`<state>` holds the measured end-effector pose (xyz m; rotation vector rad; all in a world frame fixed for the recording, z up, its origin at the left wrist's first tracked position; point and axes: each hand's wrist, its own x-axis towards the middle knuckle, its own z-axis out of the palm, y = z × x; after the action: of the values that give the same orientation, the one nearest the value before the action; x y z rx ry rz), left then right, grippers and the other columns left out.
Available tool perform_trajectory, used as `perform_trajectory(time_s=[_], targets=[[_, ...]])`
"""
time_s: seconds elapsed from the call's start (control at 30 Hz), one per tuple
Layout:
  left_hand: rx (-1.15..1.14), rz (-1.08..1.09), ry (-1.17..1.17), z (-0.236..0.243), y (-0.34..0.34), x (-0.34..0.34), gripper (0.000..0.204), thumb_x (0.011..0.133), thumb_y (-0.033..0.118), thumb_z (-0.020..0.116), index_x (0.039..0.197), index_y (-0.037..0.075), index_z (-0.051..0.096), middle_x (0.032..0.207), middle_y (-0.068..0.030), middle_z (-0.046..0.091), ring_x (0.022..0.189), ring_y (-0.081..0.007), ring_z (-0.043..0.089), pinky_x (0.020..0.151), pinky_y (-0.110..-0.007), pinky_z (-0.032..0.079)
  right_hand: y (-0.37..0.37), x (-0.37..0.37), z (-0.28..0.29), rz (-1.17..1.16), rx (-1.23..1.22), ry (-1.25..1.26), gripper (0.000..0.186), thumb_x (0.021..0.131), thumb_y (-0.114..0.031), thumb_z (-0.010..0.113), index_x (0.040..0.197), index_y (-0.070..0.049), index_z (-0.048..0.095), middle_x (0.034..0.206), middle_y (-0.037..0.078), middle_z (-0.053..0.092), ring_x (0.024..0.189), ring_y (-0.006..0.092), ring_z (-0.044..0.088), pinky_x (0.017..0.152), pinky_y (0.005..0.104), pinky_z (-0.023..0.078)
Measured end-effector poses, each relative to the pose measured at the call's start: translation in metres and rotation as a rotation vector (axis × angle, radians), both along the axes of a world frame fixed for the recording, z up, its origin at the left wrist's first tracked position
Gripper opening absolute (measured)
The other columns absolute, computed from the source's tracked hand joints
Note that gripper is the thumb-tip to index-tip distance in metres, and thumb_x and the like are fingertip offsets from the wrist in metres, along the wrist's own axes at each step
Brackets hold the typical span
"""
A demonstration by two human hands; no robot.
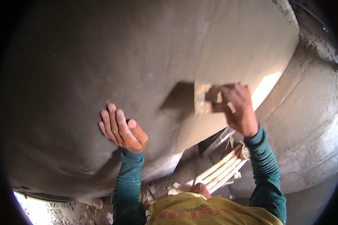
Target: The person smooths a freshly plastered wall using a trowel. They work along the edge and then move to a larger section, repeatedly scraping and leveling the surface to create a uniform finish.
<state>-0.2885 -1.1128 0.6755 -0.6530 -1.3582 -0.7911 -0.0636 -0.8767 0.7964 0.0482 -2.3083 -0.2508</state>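
Observation:
A broad grey plastered wall (120, 56) fills most of the view. Against it, my right hand (239, 103) grips a plastering float (200, 98), its flat face laid on the surface. The float's handle is partly hidden by my fingers and blurred by motion. A dark shadow falls to the left of the float. Further left, my left hand (125, 129) has its fingers stretched out, palm toward the wall, holding nothing. Whether the palm presses fully on the plaster I cannot tell.
Below the wall's lower edge runs a bundle of bamboo poles (223, 170), with what looks like a bare foot (201, 190) beside it. A second rough, rounded plastered wall (304, 120) rises on the right. Rubble and soil (77, 212) lie at the lower left.

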Motion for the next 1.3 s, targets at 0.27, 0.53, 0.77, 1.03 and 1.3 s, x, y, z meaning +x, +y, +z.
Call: perform_trajectory(time_s=[0.27, 0.53, 0.77, 1.03, 1.3], targets=[[-0.046, 0.068, 0.002, 0.007, -0.004, 0.002, 0.046, 0.112, 0.026, 0.045, 0.143, -0.006, 0.059, 0.151, -0.0252, 0.061, 0.149, -0.0416, 0.049, 0.127, -0.055, 0.027, 0.025, -0.012, 0.176, 0.063, 0.241, 0.199, 0.034, 0.093, -0.016, 0.07, 0.125, -0.005, 0.066, 0.115, 0.012, 0.067, 0.11, 0.0359, 0.062, 0.093, 0.0445, 0.044], [-0.056, 0.066, -0.011, -0.003, -0.002, 0.003, 0.045, 0.111, 0.025, 0.048, 0.142, -0.005, 0.06, 0.151, -0.0248, 0.061, 0.15, -0.0408, 0.048, 0.128, -0.054, 0.027, 0.042, -0.029, 0.228, 0.099, 0.407, 0.272, 0.039, 0.099, -0.022, 0.071, 0.131, 0.0, 0.065, 0.12, 0.019, 0.067, 0.111, 0.04, 0.063, 0.099, 0.0474, 0.048], [-0.012, 0.032, -0.003, -0.011, 0.006, 0.0, 0.043, 0.107, 0.022, 0.052, 0.138, -0.005, 0.064, 0.148, -0.025, 0.063, 0.148, -0.0424, 0.05, 0.128, -0.055, 0.026, 0.05, -0.039, 0.23, 0.16, 0.396, 0.276, 0.036, 0.096, -0.018, 0.072, 0.123, 0.005, 0.064, 0.108, 0.022, 0.067, 0.098, 0.0415, 0.064, 0.087, 0.0488, 0.052], [-0.042, 0.097, -0.038, -0.009, 0.003, 0.007, 0.046, 0.11, 0.027, 0.051, 0.144, -0.004, 0.06, 0.152, -0.0237, 0.06, 0.151, -0.0397, 0.047, 0.127, -0.053, 0.027, 0.042, -0.022, 0.092, -0.097, 0.408, 0.04, 0.047, 0.091, -0.022, 0.076, 0.137, -0.015, 0.069, 0.111, 0.006, 0.067, 0.105, 0.0287, 0.062, 0.092, 0.0435, 0.046], [-0.055, 0.111, -0.017, -0.011, 0.007, 0.002, 0.047, 0.111, 0.029, 0.051, 0.144, -0.003, 0.06, 0.154, -0.0231, 0.058, 0.151, -0.0397, 0.047, 0.127, -0.054, 0.027, 0.05, 0.004, 0.039, 0.13, 0.039, -0.19, 0.043, 0.087, -0.021, 0.083, 0.127, -0.011, 0.071, 0.107, 0.008, 0.067, 0.097, 0.0252, 0.062, 0.089, 0.0415, 0.044]])
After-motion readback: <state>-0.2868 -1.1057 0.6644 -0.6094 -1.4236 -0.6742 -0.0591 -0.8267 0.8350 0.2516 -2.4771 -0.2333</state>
